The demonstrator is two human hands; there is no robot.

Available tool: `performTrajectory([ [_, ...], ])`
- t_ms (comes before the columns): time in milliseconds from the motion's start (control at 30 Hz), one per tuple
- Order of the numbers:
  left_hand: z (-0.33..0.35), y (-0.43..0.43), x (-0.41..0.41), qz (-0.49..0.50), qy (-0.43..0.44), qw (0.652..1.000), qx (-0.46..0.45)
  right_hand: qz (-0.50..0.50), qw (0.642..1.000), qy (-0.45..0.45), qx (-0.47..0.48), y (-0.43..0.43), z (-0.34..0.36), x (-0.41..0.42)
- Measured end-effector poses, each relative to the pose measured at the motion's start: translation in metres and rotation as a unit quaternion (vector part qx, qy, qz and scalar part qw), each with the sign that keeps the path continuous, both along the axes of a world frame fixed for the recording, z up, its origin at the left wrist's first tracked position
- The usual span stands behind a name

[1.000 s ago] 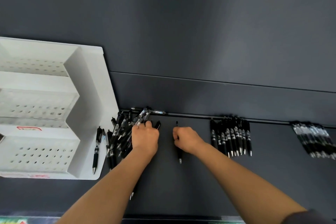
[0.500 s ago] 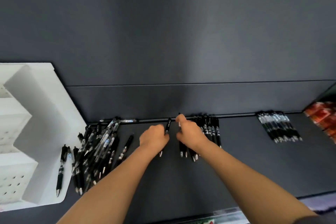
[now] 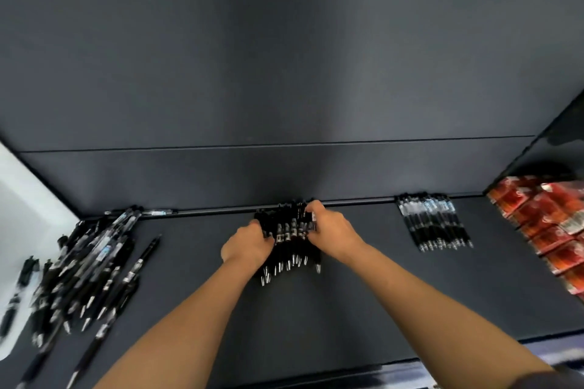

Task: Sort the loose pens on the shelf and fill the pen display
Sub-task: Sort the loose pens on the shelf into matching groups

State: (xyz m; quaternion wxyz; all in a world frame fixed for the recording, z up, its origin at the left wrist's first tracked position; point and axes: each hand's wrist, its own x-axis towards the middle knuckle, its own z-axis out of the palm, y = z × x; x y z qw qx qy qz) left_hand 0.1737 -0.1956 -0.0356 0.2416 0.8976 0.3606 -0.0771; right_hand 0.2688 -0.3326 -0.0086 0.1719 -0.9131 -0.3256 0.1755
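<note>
A sorted bunch of black pens (image 3: 292,243) lies in the middle of the dark shelf (image 3: 316,309), tips toward me. My left hand (image 3: 248,245) holds the bunch from its left side. My right hand (image 3: 331,230) grips it from the right, fingers curled over the pens' upper ends. A loose heap of black pens (image 3: 85,271) is spread on the left. A second neat row of pens (image 3: 434,223) lies at the right against the back ledge. Only a corner of the white pen display (image 3: 22,208) shows at the left edge.
Red packets (image 3: 550,224) are stacked at the far right beside a dark side panel. One pen (image 3: 158,212) lies along the back ledge. The shelf's front edge (image 3: 379,366) runs below my forearms. A tall dark back wall rises behind.
The view has swung right, so the white display has slid nearly out of frame. Both hands moved from the loose heap to the middle bunch and now close in on it from both sides.
</note>
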Motion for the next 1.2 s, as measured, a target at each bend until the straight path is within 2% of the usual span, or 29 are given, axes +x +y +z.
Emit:
performTrajectory([
  [100, 0.003, -0.010, -0.001, 0.001, 0.016, 0.998, 0.062, 0.021, 1.000, 0.001, 0.004, -0.008, -0.002, 0.012],
  [233, 0.008, -0.030, 0.008, -0.028, -0.006, 0.992, 0.120, 0.050, 0.999, -0.001, 0.012, -0.024, 0.000, 0.025],
  [333, 0.013, -0.053, 0.026, -0.057, -0.029, 0.990, 0.122, 0.040, 0.999, -0.007, 0.014, -0.044, 0.001, 0.040],
  [500, 0.019, -0.097, 0.070, -0.136, -0.056, 0.981, 0.123, -0.030, 0.999, -0.040, -0.002, -0.086, -0.001, 0.078],
  [800, 0.015, -0.142, 0.131, -0.215, -0.073, 0.967, 0.113, -0.145, 0.981, -0.100, -0.082, -0.155, -0.012, 0.142],
  [967, 0.010, -0.143, 0.141, -0.219, -0.069, 0.967, 0.108, -0.151, 0.976, -0.112, -0.111, -0.164, -0.022, 0.157],
  [1200, 0.012, -0.125, 0.130, -0.202, -0.071, 0.969, 0.122, -0.092, 0.982, -0.132, -0.099, -0.153, -0.024, 0.150],
])
